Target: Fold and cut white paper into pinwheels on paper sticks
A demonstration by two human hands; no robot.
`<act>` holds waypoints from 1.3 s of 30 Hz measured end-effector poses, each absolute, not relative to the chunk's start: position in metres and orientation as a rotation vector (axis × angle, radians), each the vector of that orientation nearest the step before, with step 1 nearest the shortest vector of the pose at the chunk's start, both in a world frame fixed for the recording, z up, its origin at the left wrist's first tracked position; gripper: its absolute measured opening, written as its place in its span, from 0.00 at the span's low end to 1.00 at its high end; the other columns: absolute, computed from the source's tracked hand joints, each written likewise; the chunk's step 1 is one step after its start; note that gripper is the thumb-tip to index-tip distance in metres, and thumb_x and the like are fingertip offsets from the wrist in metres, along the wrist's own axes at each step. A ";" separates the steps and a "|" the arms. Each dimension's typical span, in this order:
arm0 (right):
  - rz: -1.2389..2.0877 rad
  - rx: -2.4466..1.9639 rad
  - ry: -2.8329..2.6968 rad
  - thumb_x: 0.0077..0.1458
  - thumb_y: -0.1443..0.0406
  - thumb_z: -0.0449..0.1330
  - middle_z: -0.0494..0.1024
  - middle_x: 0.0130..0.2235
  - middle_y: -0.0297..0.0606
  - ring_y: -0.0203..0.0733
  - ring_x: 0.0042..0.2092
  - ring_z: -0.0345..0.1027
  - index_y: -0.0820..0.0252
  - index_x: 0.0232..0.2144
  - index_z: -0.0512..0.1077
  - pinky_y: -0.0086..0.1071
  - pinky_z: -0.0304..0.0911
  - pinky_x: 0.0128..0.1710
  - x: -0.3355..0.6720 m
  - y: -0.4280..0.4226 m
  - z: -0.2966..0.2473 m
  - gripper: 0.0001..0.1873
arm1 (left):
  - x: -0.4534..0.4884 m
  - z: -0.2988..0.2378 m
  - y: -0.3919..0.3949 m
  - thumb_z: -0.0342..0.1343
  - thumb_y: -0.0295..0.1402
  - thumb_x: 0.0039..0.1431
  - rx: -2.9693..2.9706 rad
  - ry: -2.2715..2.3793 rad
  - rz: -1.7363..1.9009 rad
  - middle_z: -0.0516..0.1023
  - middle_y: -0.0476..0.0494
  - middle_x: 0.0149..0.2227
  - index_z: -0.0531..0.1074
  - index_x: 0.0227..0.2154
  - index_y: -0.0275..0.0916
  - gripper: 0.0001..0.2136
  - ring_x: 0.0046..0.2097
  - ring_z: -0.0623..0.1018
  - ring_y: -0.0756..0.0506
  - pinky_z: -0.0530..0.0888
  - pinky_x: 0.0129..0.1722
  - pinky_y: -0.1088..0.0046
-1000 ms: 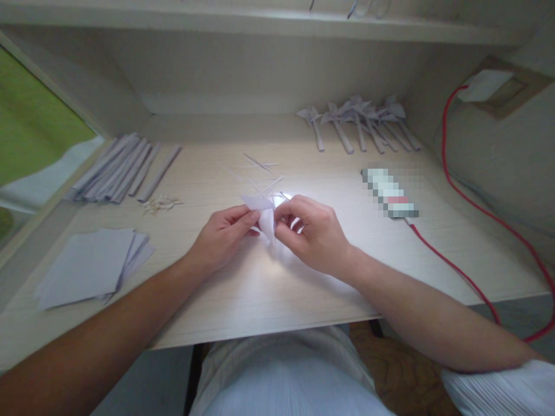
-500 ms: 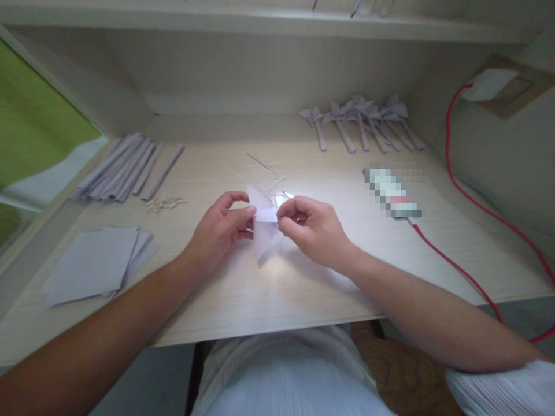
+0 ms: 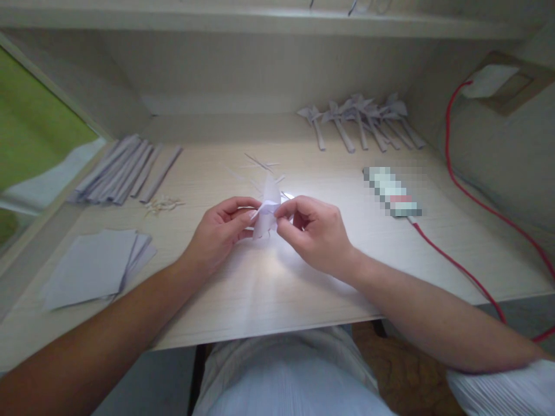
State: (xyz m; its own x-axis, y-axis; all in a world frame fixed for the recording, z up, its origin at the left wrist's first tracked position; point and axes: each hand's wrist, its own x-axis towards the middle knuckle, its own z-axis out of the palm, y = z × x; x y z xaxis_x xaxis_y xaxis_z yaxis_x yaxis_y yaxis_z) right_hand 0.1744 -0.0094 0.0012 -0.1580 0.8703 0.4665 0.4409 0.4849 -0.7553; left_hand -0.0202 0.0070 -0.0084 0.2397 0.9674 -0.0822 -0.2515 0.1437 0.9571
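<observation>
Both of my hands meet over the middle of the pale wooden desk (image 3: pixel 277 289). Between them is a small folded piece of white paper (image 3: pixel 266 212), held upright with a flap pointing up. My left hand (image 3: pixel 221 231) pinches its left side with thumb and fingers. From the right, my right hand (image 3: pixel 314 231) pinches the same piece, its fingers curled. The paper is just above the desk surface.
A stack of square white sheets (image 3: pixel 95 266) lies at the left front. Folded paper strips (image 3: pixel 121 170) lie at the back left, finished paper figures with stems (image 3: pixel 364 121) at the back right. A blurred device (image 3: pixel 392 192) with a red cable (image 3: pixel 459 266) lies to the right. Thin paper scraps (image 3: pixel 162 203) lie by the strips.
The folded paper has been turned and pressed narrower between my fingers; its flap now points up. Both hands stayed in nearly the same place.
</observation>
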 end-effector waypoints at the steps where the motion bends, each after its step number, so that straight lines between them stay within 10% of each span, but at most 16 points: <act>1: 0.518 -1.110 -1.793 0.54 0.70 0.63 0.79 0.29 0.33 0.34 0.27 0.65 0.60 0.32 0.78 0.30 0.60 0.30 0.175 -0.010 0.002 0.03 | -0.020 -0.009 0.007 0.67 0.32 0.54 1.028 0.896 1.065 0.83 0.47 0.37 0.80 0.39 0.40 0.09 0.36 0.81 0.47 0.79 0.37 0.72; 39: 0.297 -1.014 -1.947 0.58 0.69 0.61 0.77 0.32 0.37 0.42 0.36 0.70 0.58 0.30 0.72 0.35 0.65 0.39 0.175 -0.011 0.006 0.04 | -0.020 -0.008 0.006 0.65 0.40 0.56 1.304 1.062 0.992 0.81 0.45 0.33 0.84 0.35 0.43 0.08 0.34 0.77 0.46 0.74 0.37 0.71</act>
